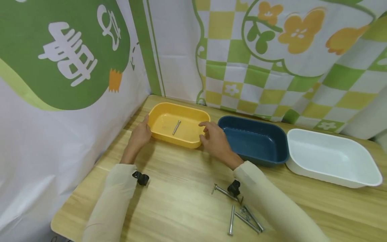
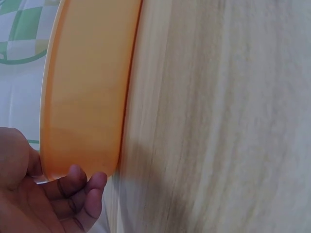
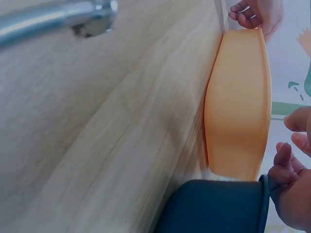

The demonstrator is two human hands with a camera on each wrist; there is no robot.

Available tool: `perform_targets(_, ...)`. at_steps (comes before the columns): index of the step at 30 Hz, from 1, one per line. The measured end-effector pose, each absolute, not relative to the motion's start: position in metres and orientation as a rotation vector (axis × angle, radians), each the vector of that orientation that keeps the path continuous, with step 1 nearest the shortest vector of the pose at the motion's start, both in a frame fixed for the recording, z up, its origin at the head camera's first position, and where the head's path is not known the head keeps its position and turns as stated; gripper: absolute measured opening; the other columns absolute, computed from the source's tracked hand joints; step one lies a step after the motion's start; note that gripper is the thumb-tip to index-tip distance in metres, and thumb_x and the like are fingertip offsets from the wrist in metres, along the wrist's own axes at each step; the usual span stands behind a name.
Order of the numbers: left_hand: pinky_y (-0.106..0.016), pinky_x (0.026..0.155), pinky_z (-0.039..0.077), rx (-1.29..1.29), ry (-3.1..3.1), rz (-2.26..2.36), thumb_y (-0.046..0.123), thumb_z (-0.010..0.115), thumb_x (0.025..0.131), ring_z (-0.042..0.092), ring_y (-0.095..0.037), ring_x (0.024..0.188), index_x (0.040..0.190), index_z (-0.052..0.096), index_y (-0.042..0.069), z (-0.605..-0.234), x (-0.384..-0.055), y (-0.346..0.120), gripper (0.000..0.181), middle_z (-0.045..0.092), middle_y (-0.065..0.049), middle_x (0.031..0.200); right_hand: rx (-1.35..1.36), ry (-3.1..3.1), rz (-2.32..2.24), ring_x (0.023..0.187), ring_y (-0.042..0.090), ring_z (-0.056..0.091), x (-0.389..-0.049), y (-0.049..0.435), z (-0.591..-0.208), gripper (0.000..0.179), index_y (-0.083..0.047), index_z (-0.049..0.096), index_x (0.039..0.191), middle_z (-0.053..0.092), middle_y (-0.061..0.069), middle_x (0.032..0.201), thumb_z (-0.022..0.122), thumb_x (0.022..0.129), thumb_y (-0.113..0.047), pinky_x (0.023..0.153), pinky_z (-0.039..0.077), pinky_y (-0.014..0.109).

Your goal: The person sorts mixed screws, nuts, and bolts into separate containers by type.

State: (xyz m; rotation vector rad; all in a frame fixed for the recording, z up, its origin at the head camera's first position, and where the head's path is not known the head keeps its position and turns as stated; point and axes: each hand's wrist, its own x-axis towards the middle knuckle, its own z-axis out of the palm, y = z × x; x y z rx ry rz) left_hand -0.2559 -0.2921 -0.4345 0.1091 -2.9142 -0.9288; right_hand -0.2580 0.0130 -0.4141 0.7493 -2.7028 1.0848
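Observation:
A yellow plastic tub (image 1: 181, 143) stands at the back left of the table, with one silver bolt (image 1: 176, 127) lying in it. At its left end my left hand (image 1: 140, 133) holds the rim, thumb at the edge and fingers against the outer wall (image 2: 90, 97). My right hand (image 1: 215, 139) hovers at the tub's right end, fingers loosely bent and nothing between them. Below the right forearm lie several long bolts (image 1: 231, 220) and small nut-like pieces on the wood. A blurred metal rod (image 3: 48, 19) crosses the right wrist view's corner.
A dark blue tub (image 1: 254, 143) stands right of the yellow one, close to the right hand. Beside it is a white tub (image 1: 332, 158). Printed curtains hang behind the table (image 1: 178, 188) and along its left side.

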Motion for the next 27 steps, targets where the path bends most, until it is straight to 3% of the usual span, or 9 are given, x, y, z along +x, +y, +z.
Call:
perform_targets(6, -0.034, 0.048, 0.036, 0.092, -2.927, -0.928, 0.004, 0.030, 0.103, 0.033, -0.017, 0.049, 0.156, 0.018, -0.007, -0.433, -0.254, -0.292, 0.055, 0.041, -0.009, 0.064, 0.789, -2.582, 1.152, 0.063, 0.017, 0.050, -0.246, 0.031, -0.412, 0.034, -0.001, 0.065, 0.126, 0.061, 0.010, 0.098, 0.067, 0.092, -0.003, 0.059, 0.045, 0.035)
perform_targets(10, -0.035, 0.049, 0.038, 0.099, -2.935, -0.934, 0.005, 0.030, 0.104, 0.036, -0.019, 0.050, 0.156, 0.017, -0.006, -0.432, -0.254, -0.292, 0.055, 0.048, -0.017, 0.070, 0.785, -2.587, 1.179, 0.063, 0.016, 0.048, -0.238, 0.044, -0.407, 0.034, -0.002, 0.064, 0.127, 0.061, 0.010, 0.099, 0.064, 0.093, -0.003, 0.059, 0.043, 0.034)
perform_targets(14, -0.037, 0.052, 0.041, 0.129, -2.944, -0.957, 0.009, 0.028, 0.105, 0.041, -0.021, 0.053, 0.158, 0.016, -0.004, -0.431, -0.254, -0.292, 0.055, 0.058, -0.031, 0.097, 0.791, -2.629, 1.207, 0.062, 0.016, 0.051, -0.230, 0.058, -0.401, 0.038, -0.005, 0.061, 0.134, 0.061, 0.010, 0.103, 0.063, 0.095, -0.006, 0.057, 0.045, 0.034)
perform_targets(18, -0.041, 0.057, 0.045, 0.147, -2.942, -0.976, 0.010, 0.026, 0.106, 0.046, -0.027, 0.058, 0.158, 0.014, -0.002, -0.432, -0.253, -0.293, 0.055, 0.055, -0.037, 0.124, 0.789, -2.671, 1.239, 0.060, 0.017, 0.053, -0.218, 0.073, -0.397, 0.043, -0.008, 0.057, 0.139, 0.062, 0.011, 0.108, 0.065, 0.096, -0.008, 0.055, 0.046, 0.035)
perform_targets(22, -0.052, 0.074, 0.049, 0.142, -2.947, -0.961, 0.011, 0.026, 0.106, 0.056, -0.040, 0.081, 0.158, 0.015, -0.002, -0.433, -0.254, -0.293, 0.055, 0.045, -0.038, 0.139, 0.766, -2.714, 1.247, 0.061, 0.018, 0.054, -0.206, 0.088, -0.396, 0.046, -0.008, 0.056, 0.140, 0.063, 0.012, 0.110, 0.066, 0.096, -0.009, 0.056, 0.046, 0.036)
perform_targets(27, -0.060, 0.097, 0.041, 0.144, -2.941, -0.954, 0.011, 0.025, 0.105, 0.052, -0.050, 0.116, 0.158, 0.016, -0.002, -0.434, -0.254, -0.291, 0.055, 0.036, -0.037, 0.146, 0.740, -2.739, 1.256, 0.063, 0.018, 0.056, -0.193, 0.106, -0.399, 0.046, -0.005, 0.055, 0.141, 0.063, 0.013, 0.110, 0.066, 0.096, -0.006, 0.058, 0.047, 0.036)
